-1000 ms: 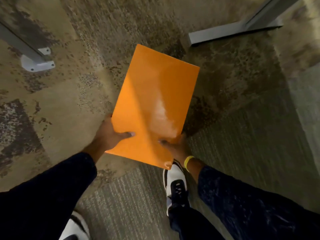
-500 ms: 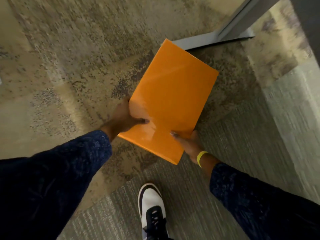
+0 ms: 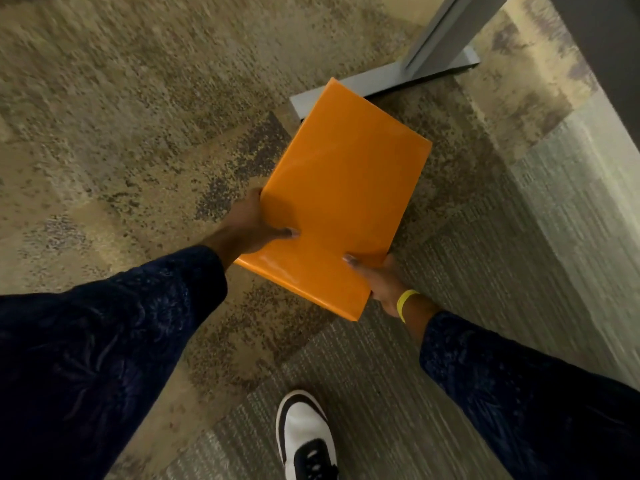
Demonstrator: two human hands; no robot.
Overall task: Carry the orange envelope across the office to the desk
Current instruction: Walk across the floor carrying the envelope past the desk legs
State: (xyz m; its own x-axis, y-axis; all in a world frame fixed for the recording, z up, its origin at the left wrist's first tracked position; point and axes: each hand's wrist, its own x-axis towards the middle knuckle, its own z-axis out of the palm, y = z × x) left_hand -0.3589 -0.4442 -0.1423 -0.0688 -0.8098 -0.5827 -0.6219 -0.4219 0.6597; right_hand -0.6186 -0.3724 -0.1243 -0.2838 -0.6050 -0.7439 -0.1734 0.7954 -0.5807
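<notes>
The orange envelope [image 3: 341, 199] is held flat above the carpet [image 3: 138, 116]; the left hand [image 3: 251, 225] grips its near-left edge, thumb on top; the right hand [image 3: 382, 284], with a yellow wristband [image 3: 405, 303], grips its near-right corner, fingers apparently curled beneath; its far corner overlaps a grey metal foot [image 3: 388, 77]; a white-and-black shoe [image 3: 306, 434] steps below the envelope.

Patchy carpet floor [image 3: 138, 133], grey metal foot [image 3: 374, 84], shoe [image 3: 304, 434]
</notes>
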